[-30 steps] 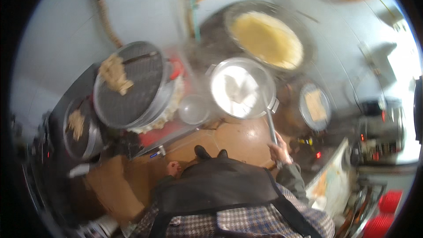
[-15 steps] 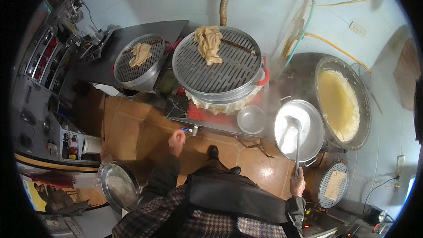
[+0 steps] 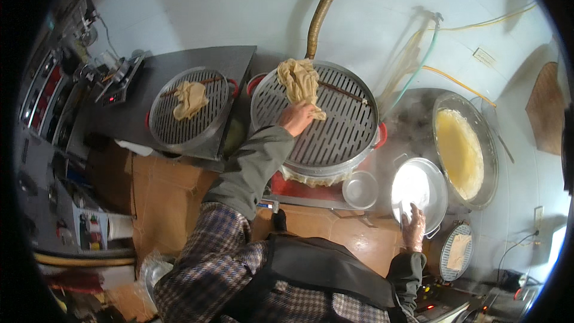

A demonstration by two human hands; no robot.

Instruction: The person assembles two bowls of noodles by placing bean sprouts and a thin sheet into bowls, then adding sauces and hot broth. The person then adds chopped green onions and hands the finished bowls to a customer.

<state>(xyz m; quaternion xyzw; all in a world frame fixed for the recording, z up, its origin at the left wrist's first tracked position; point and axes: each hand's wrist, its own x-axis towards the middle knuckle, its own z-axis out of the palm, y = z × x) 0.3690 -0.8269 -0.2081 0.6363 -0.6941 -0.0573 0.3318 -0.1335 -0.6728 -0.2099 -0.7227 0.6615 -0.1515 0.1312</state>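
Note:
My left hand point(image 3: 298, 118) reaches across to the large round slotted steamer lid point(image 3: 344, 134). Its fingers are closed on the lower end of a crumpled tan cloth point(image 3: 298, 81) lying there beside a thin brown stick point(image 3: 341, 91). At the near rim of a metal pot point(image 3: 438, 200) is my right hand point(image 3: 413, 231), in a clear plastic glove. Its fingers look stretched out and apart. Bright white contents point(image 3: 411, 184) fill part of the pot. No ladle can be made out there; the hand may cover it.
A smaller slotted lid point(image 3: 164, 121) with another cloth point(image 3: 191, 100) rests on the dark counter at left. An empty metal bowl point(image 3: 360, 189) stands beside the pot. At right is a large steaming vat point(image 3: 494, 161) with yellow liquid. Behind hangs a green hose point(image 3: 418, 69).
My left hand has risen from over the floor to the cloth and taken hold of it. The ladle handle that my right hand gripped no longer shows, and that hand is nearer the pot.

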